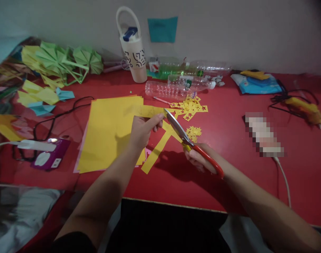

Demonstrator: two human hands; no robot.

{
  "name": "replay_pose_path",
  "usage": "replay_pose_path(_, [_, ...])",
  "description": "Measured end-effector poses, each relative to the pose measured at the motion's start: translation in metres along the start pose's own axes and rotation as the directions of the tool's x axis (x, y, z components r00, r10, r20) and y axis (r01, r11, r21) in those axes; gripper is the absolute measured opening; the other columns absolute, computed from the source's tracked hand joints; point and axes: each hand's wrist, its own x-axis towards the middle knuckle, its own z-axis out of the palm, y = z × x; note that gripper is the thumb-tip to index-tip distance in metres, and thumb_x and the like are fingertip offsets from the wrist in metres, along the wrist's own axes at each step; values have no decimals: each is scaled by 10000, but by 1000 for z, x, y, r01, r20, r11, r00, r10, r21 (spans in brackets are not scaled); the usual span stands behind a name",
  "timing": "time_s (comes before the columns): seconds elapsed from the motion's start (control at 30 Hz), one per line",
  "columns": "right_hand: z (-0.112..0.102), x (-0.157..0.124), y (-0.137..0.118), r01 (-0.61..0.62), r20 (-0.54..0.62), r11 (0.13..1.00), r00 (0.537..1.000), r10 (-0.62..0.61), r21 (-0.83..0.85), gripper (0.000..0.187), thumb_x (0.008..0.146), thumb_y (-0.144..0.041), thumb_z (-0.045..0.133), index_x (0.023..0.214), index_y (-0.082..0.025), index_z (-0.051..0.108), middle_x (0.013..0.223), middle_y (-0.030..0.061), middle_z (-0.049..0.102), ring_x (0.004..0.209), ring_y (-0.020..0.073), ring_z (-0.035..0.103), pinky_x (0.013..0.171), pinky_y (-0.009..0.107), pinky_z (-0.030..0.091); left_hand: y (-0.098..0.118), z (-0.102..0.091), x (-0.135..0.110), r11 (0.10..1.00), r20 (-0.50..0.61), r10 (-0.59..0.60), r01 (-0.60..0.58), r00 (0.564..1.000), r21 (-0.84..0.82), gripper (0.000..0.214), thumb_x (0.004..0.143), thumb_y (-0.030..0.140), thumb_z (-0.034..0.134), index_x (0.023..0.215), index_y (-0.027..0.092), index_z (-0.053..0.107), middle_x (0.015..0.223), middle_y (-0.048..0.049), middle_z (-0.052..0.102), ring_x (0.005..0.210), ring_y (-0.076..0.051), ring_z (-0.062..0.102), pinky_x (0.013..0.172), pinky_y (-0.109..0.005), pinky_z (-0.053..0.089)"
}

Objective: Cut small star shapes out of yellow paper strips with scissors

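My left hand [143, 129] is closed, pinching a yellow paper sheet [152, 111] lifted above the red table [229, 140]. Red-handled scissors [187, 140] are gripped in my right hand [200, 160], their metal blades pointing up-left into the held paper. A long yellow strip [156, 151] hangs down from the cut toward the table. Beneath the left hand lies a stack of yellow sheets [107, 133]. Small cut yellow stars [194, 131] sit just right of the blades, and punched yellow scraps [189, 107] lie farther back.
Clear plastic bottles [171, 89] and a white bottle carrier [134, 56] stand at the back. Folded green and yellow paper shapes [57, 63] crowd the far left. A purple power strip [50, 158] and black cables lie left; a yellow glue gun [305, 109] lies right.
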Motion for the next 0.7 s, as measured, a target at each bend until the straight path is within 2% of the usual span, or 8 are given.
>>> replay_pose_path(0.27, [4,-1,0,69,11,998,998,-69,11,554,822,-756,516,692,-229,407,497,-99,371,366,52,334,351,205,333,-9,7,-9,999,-16,-25,26,1000,30,296,764,383,684,560,181,613,538,30,581,501,-53,515,506,-191,441])
replay_pose_path(0.47, [4,-1,-1,57,-7,998,998,-57,-17,587,788,-797,510,678,-234,386,493,-95,381,368,52,347,358,212,324,-11,6,-9,1000,-3,13,-13,1000,-8,260,786,334,650,576,185,613,555,31,580,511,-55,513,514,-199,432])
replay_pose_path(0.7, [4,-1,-1,19,-6,1000,1000,-19,14,561,807,-761,530,683,-228,407,491,-96,375,364,48,338,352,205,332,-10,7,-7,1000,8,5,-4,1000,-17,226,777,311,648,592,184,619,556,33,579,498,-53,499,503,-202,421])
